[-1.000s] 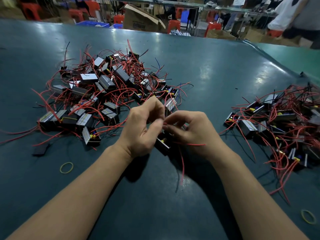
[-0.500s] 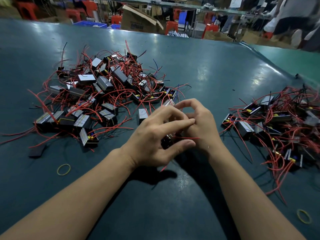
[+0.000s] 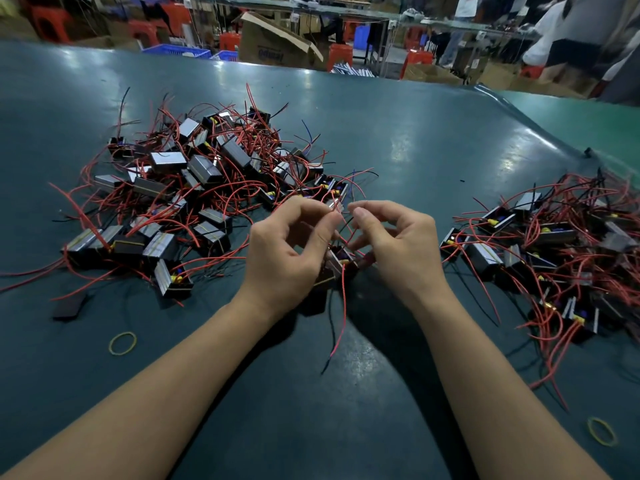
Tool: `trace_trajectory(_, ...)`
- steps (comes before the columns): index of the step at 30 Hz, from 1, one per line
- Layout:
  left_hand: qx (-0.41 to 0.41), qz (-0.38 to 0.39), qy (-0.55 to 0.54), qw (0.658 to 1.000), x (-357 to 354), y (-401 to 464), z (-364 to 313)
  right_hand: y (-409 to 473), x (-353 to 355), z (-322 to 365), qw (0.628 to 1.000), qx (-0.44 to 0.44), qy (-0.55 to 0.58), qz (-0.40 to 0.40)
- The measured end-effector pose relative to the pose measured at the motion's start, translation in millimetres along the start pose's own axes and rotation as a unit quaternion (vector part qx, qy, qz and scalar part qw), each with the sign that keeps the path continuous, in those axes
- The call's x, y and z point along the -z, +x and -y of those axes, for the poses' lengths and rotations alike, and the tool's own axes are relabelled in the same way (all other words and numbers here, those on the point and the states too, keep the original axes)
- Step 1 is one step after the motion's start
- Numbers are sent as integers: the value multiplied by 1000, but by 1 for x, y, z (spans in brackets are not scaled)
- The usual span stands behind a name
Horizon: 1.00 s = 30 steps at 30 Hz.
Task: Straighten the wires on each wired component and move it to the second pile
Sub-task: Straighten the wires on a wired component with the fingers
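Grip blurred — component half hidden btw hands

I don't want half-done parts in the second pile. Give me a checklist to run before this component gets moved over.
1. Component held: ok, it sits between the left hand and right hand.
2. Upper red wire pinched for straightening: ok, the left hand's fingertips pinch it.
3. Right hand's hold on a wire: cannot tell, fingers curled by the wires.
4. All wires straight: not ok, the hanging red wire still curves.
5. Second pile reachable: ok, it lies to the right hand's side.
6. Wires free of the first pile: cannot tell.
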<state>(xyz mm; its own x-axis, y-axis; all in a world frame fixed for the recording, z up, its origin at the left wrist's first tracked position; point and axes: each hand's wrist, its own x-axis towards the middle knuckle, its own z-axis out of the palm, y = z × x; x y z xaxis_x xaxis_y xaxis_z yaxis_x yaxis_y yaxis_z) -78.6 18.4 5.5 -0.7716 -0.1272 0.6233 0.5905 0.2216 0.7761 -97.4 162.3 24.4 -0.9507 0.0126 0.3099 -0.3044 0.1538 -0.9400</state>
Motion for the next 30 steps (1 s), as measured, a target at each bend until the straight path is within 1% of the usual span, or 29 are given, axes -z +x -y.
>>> trace_trajectory(3,45,6,-6,999,-3,0,1,-2,-2,4,997,-23,69,7)
trace_trajectory(5,73,17,-17,997,-6,-1,1,-3,-4,4,997,-21,79,10)
trace_trajectory(9,93,12,-9,996,-5,1,3,-4,-7,3,992,-28,120,6)
trace_trajectory(11,84,4,5,996,-3,2,2,-4,-8,3,987,-36,157,15)
trace_trajectory(13,58,2,39,998,-2,3,1,-4,-9,3,981,-44,187,21)
trace_trajectory(17,29,2,81,996,0,4,-1,-3,-7,6,967,-79,242,12)
trace_trajectory(23,4,-1,116,993,1,4,-2,-6,-10,7,960,-116,253,30)
trace_trajectory(27,24,-1,132,991,1,6,-2,-6,-15,6,950,-144,276,15)
trace_trajectory(30,44,16,145,988,2,8,1,-5,-17,6,946,-165,277,14)
